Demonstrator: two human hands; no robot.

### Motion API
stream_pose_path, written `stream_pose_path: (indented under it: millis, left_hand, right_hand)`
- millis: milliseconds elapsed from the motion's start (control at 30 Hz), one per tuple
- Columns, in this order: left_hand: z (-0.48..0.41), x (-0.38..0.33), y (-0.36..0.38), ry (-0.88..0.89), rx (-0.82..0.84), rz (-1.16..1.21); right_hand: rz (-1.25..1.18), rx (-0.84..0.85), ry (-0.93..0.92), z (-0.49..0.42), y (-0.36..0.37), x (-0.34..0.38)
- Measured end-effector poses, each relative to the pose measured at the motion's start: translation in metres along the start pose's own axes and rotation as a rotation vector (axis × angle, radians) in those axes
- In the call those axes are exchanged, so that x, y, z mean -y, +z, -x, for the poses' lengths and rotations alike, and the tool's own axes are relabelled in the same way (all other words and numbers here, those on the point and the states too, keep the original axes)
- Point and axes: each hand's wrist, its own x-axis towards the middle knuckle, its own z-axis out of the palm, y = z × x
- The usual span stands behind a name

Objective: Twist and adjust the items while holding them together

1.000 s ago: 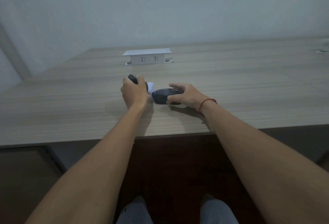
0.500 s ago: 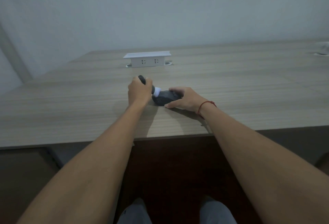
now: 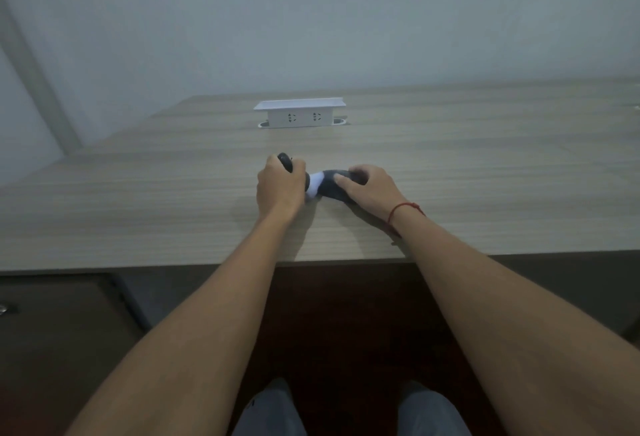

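Since a second ago both hands have drawn together: the left hand (image 3: 280, 186) grips a dark handle (image 3: 286, 163) whose white tip (image 3: 314, 187) now touches the dark mouse (image 3: 331, 189), which lies on the worktop (image 3: 485, 193) before the socket box (image 3: 300, 113). Right hand (image 3: 369, 190) fingers curl over it. Loose hold could let it skid.

Red wrist cord (image 3: 404, 209), seemingly grey trousers (image 3: 273, 411)
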Motion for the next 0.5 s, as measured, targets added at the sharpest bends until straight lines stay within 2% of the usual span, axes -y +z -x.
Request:
stream_pose_path:
  millis: [100, 167, 233, 267, 367, 400, 500]
  left_hand:
    - [-0.008, 0.004, -0.004, -0.094, 0.098, 0.055]
    - [-0.008, 0.005, -0.002, -0.060, 0.251, 0.026]
    - [-0.006, 0.001, -0.001, -0.033, 0.326, -0.027]
    - [-0.008, 0.000, 0.000, -0.034, 0.303, -0.051]
    - [-0.011, -0.003, 0.000, -0.127, 0.067, -0.159]
    - [-0.012, -0.002, 0.000, -0.146, 0.039, -0.166]
    - [-0.014, 0.002, 0.004, -0.089, 0.159, -0.098]
  right_hand:
    - [-0.005, -0.038, 0.017, -0.002, 0.003, 0.000]
    - [-0.019, -0.044, 0.021, -0.004, 0.004, 0.000]
    - [-0.015, -0.054, 0.024, -0.004, 0.005, 0.000]
    - [-0.010, -0.057, 0.029, -0.004, 0.005, 0.001]
    - [-0.005, -0.055, 0.035, -0.005, 0.004, 0.001]
    - [-0.005, -0.052, 0.037, -0.005, 0.004, 0.002]
    - [-0.023, -0.069, 0.029, -0.006, 0.003, 0.000]
